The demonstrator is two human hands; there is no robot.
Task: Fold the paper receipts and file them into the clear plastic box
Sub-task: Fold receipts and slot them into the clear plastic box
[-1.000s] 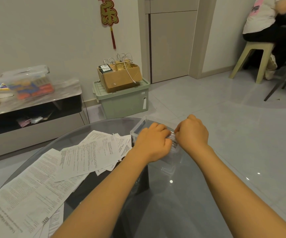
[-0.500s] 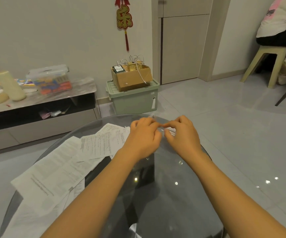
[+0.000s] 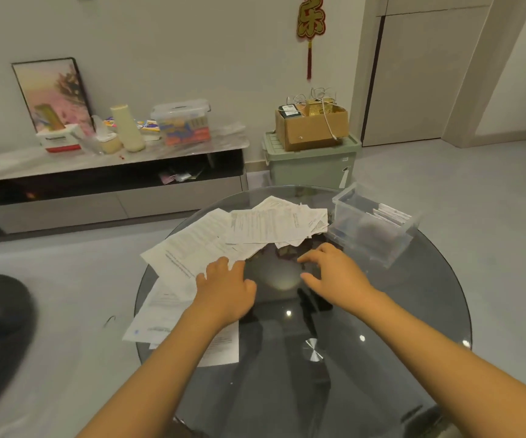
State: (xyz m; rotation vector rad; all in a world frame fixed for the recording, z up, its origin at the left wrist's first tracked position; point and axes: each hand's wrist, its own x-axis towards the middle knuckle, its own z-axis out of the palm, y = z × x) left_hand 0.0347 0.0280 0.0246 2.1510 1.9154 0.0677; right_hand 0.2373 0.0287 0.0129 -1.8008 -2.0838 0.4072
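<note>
1. Paper first: loose receipts (image 3: 249, 235) fanned over the far-left part of the glass table (image 3: 381, 358), several sheets overlapping, the nearest ones hanging past the table's left edge.
2. Left hand (image 3: 225, 290) down on the near sheets, fingers spread and fairly straight, touching paper, gripping nothing.
3. Right hand (image 3: 334, 275) low over bare glass just right of the pile, fingers loosely curved, empty.
4. Clear box (image 3: 372, 226) at the far right of the table, lid off, just beside the pile's right edge; a few folded slips (image 3: 391, 214) already standing at one end.
5. Step in hand, as a guess: picking the next sheet to fold.
6. Best to slide one sheet free with flat left fingers, then pinch a corner with the right; lifting from the middle risks dragging neighbours along.
7. Worth checking for two sheets stuck together before creasing.
8. Fold on the bare glass between the hands, edges matched, crease pressed flat with fingertips; slick glass likely to let paper skate, so pin one end.
9. Fold small enough to stand beside the slips already filed.
10. Care with the overhanging sheets: a nudge could send them to the floor.
11. Room: grey tiled floor, low cabinet (image 3: 106, 184) along the wall with clutter on top, green bin (image 3: 312, 165) carrying a cardboard box (image 3: 312, 128), red ornament (image 3: 310, 23) hung above.
</note>
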